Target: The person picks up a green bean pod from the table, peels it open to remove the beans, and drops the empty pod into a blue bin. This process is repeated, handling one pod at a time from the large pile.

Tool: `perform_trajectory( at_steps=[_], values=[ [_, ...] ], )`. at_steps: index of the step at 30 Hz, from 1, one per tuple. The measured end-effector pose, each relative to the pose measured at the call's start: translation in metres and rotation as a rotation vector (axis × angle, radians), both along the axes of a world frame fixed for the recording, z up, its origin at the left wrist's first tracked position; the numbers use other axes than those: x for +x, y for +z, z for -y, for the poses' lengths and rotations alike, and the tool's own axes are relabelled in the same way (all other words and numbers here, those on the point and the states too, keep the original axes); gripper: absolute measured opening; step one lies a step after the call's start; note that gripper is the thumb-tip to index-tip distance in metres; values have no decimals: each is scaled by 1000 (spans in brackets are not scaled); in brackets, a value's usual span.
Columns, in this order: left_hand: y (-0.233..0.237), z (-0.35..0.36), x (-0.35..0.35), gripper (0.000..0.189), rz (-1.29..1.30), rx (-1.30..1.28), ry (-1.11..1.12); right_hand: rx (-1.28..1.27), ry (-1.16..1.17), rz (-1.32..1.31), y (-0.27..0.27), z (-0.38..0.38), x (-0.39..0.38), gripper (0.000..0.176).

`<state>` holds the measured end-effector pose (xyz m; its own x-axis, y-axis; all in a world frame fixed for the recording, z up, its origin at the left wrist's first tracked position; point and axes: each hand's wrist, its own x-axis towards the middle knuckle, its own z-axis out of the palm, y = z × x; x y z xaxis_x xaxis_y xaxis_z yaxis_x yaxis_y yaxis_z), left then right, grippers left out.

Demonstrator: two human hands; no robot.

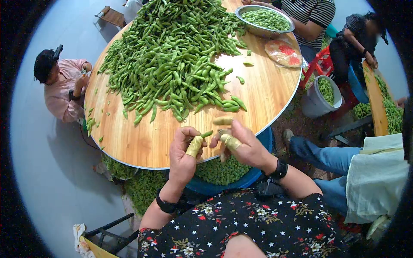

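Note:
Between the thumb and fingers of my left hand [180, 152] is a green soybean pod [207, 134], its tip pointing right. My left thumb wears a yellowish finger cover. Just to the right is my right hand [247, 148], its fingers apart and slightly blurred, with covers on the thumb and a finger; I see nothing held in it. Both hands are above the near edge of the round wooden table [266, 84]. A large heap of soybean pods [167, 64] covers much of the tabletop. Below my hands, shelled green beans [223, 171] fill a blue tub [267, 139].
A metal bowl [254, 29] of beans and a red-patterned round packet [284, 53] sit at the table's right. A white bucket [316, 101] stands beyond. Empty pods [148, 189] lie on the floor. Several people are around, one at the left [64, 88].

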<state>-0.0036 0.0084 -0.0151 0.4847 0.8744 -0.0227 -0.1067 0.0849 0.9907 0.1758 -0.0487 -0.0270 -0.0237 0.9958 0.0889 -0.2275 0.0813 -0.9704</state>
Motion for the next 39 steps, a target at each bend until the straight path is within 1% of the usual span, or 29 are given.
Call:
perform_trajectory(
  at_steps=[2,4,5,6,7,8,9,10,11,12,13,14,16,17,18,19,20,21,22,23,25,26,27,28,29,33,35,39],
  values=[
    [-2,1,4,11,-34,13,0,-131,145,9,12,3,-3,32],
    [-7,-2,8,8,-175,354,43,-149,102,37,8,0,-5,29],
    [-4,1,8,14,-158,316,13,-158,89,0,7,-1,-5,29],
    [-2,1,7,14,-157,316,14,-168,76,-38,7,-1,-5,28],
    [1,1,5,21,-138,236,-11,-167,78,-36,9,-2,-5,28],
    [5,0,4,29,-119,158,-38,-197,89,-129,15,-2,-4,28],
    [14,0,4,40,-69,147,-42,-227,99,-223,19,-2,-2,28],
    [34,0,4,46,-12,161,-49,-231,96,-223,20,-3,1,28],
    [56,3,3,50,28,230,-76,-204,80,-207,21,-5,5,27],
    [82,3,-2,55,20,377,-168,-176,69,-189,22,-6,7,27],
    [103,12,1,60,81,477,-117,-198,52,-251,25,-5,5,25],
    [110,6,4,66,207,686,-132,-210,62,-252,25,-5,4,25],
    [128,-14,-3,58,196,846,-387,-219,37,-159,27,-6,5,22],
    [127,-9,7,52,55,877,-212,-166,60,-344,22,-6,4,19],
    [122,-6,18,48,-81,905,-38,-189,41,-280,27,-4,4,20],
    [110,-12,21,32,-97,745,-109,-149,40,-226,25,-4,4,21],
    [88,-21,23,33,-127,706,-125,-109,36,-173,21,-5,5,22],
    [63,-25,25,34,-113,566,-121,-79,65,-73,19,-3,8,27],
    [50,-23,24,34,-213,548,-97,-76,55,-73,17,-4,11,27],
    [32,-25,22,33,-200,511,-89,-120,79,-95,14,-4,12,28],
    [12,-23,20,35,-188,427,-104,-186,138,-182,5,-4,10,33],
    [5,-22,19,37,-176,391,-109,-188,140,-185,2,-4,6,33],
    [3,-20,17,37,-179,392,-107,-138,132,-180,-1,-4,2,33],
    [2,-19,16,38,-176,311,-109,-85,120,-175,-2,-5,-1,32],
    [1,-19,15,39,-171,231,-113,-103,111,-198,2,-5,-2,32],
    [2,-18,11,40,-164,266,-162,-155,59,-135,5,-6,-2,31],
    [2,-19,10,40,-165,197,-162,-195,79,-155,5,-7,-2,31],
    [3,-19,8,40,-110,126,-167,-184,73,-133,3,-8,-1,29]
  ],
)
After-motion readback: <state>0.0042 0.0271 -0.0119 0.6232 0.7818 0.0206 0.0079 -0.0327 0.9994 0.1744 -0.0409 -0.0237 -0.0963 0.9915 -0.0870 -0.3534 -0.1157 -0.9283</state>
